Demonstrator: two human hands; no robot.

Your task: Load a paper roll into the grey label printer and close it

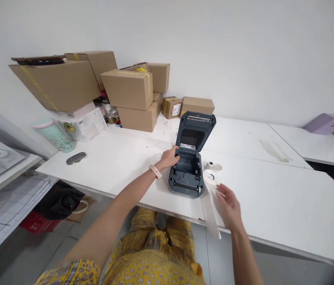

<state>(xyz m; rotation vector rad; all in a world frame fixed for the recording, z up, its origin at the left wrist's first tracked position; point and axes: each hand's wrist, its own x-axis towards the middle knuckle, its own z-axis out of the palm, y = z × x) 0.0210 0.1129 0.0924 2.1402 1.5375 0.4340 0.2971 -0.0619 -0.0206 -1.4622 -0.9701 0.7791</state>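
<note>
A dark grey label printer [186,174] stands on the white table with its lid [195,132] raised, and I see its roll bay and rollers inside. My left hand [169,157] grips the printer's left edge near the hinge, fingers curled on the rim. Right of the printer lies a white label roll [211,177] on its side, its loose paper strip [212,213] hanging over the front edge. Beside the roll is my right hand [228,204], fingers stretched and slightly blurred; whether they touch it I cannot tell. A small white roll [210,164] sits just behind.
Cardboard boxes [134,90] are stacked at the back left, with smaller boxes [198,105] behind the printer. A mint tumbler [55,134] and a grey oval case [76,158] stand on the left. A lilac box [325,123] is far right. The table's front edge [279,249] runs near me.
</note>
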